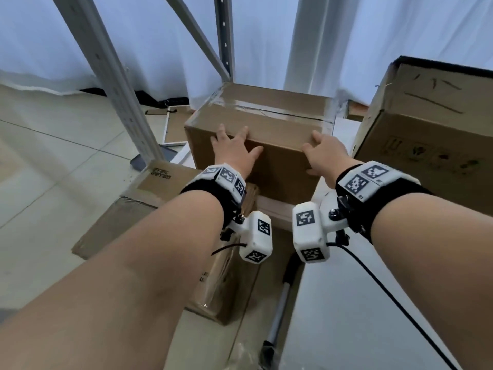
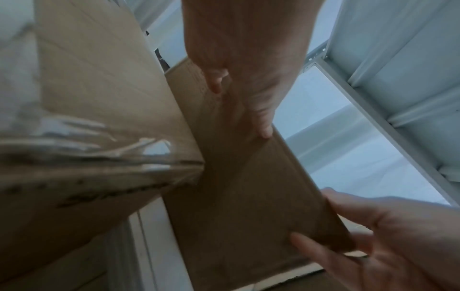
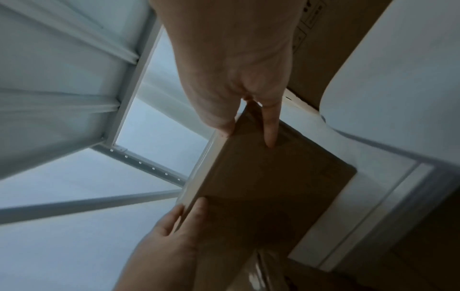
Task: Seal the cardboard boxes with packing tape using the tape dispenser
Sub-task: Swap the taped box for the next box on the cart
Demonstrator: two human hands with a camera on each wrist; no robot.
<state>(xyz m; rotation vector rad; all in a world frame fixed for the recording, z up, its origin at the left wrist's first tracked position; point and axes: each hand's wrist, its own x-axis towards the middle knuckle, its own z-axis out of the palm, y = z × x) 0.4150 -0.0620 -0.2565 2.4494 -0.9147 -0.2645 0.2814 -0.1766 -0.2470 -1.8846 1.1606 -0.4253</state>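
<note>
While clamping the box [image 1: 256, 134] between them, left hand [image 1: 234, 150] and right hand [image 1: 325, 153] spread flat, thumbs on near face. Seam beyond fingertips already taped. Next, probably: shift aside, fetch dispenser, unseen.

Four cardboard boxes — one taped shut [image 1: 256, 121], one large [image 1: 432, 124], two lower down [image 1: 160, 188] [image 1: 226, 284] — and two hands [image 1: 234, 150] [image 1: 325, 153].

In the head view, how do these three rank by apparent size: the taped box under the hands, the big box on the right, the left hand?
1. Big box, though the frame crops it.
2. Taped box.
3. Left hand.
</note>
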